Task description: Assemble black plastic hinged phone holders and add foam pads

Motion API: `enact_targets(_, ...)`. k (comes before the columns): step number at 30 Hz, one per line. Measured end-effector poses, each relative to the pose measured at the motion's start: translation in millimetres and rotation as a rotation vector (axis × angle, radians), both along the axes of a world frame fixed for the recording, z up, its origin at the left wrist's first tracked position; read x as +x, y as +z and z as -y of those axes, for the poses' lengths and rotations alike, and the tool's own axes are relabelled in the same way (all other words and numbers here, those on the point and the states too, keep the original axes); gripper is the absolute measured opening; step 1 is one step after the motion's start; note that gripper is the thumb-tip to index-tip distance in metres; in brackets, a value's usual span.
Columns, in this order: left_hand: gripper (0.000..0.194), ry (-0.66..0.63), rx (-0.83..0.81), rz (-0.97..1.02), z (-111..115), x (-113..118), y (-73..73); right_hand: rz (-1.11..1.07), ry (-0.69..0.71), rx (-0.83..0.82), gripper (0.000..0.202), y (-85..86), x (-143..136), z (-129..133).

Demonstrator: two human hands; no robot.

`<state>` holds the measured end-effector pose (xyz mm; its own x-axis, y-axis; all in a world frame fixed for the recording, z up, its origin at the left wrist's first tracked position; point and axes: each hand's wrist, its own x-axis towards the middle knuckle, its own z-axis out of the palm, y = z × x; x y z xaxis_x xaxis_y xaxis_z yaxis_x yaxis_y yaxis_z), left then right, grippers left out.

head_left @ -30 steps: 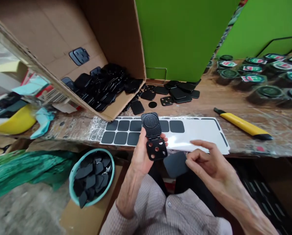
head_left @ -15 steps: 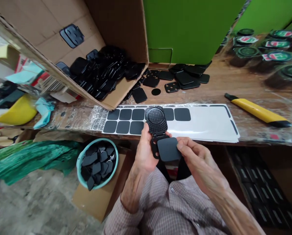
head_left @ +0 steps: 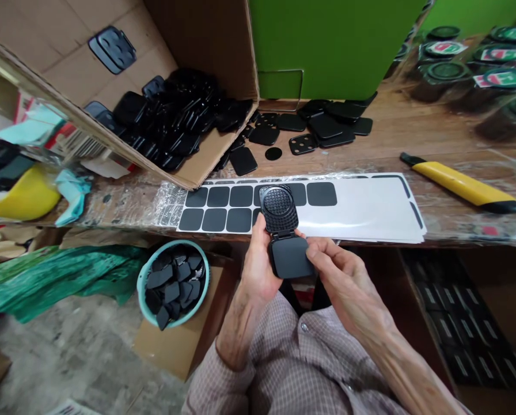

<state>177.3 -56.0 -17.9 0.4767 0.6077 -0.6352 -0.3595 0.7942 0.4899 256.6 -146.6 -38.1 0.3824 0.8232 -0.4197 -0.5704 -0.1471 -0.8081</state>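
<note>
Open hinged case [head_left: 279,204], lying in the person's hands just in front of the bench edge. Its gridded upper leaf, with a ringed recess, is facing up and overlapping the view of the sheet behind. A square pad [head_left: 291,257] is covering nearly all of the lower leaf, a thin dark margin showing along its left side. By its alignment, the placing is looking almost complete; whether the pad is already sticking cannot be told. The left hand [head_left: 259,268] is cradling the case, its thumb lying along the left side and its other fingers curling beneath, mostly hidden. The right hand [head_left: 342,270] is pinching the pad's right edge, thumb uppermost and fingertips closed together. Beyond, a white sheet [head_left: 370,210] is lying on the bench [head_left: 383,138], bearing dark squares toward its left and showing mostly blank backing toward its right; those squares are apparently awaiting use. Farther out, loose black pieces [head_left: 327,125] are lying near a cardboard box [head_left: 212,154], a turquoise basin [head_left: 141,291] is holding more, and a yellow-handled tool [head_left: 456,181] is resting at right.
</note>
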Motion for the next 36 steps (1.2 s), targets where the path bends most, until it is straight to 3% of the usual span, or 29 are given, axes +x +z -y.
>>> enact_targets(16, 0.056, -0.001, 0.014, -0.028, 0, 1, 0.0, 0.046, 0.007, -0.063, 0.027, 0.9, -1, 0)
enact_targets(36, 0.051, -0.029, 0.011, 0.044, -2, -2, -0.8, 0.285, 0.004, -0.095, 0.02, -9.3, -1, 1)
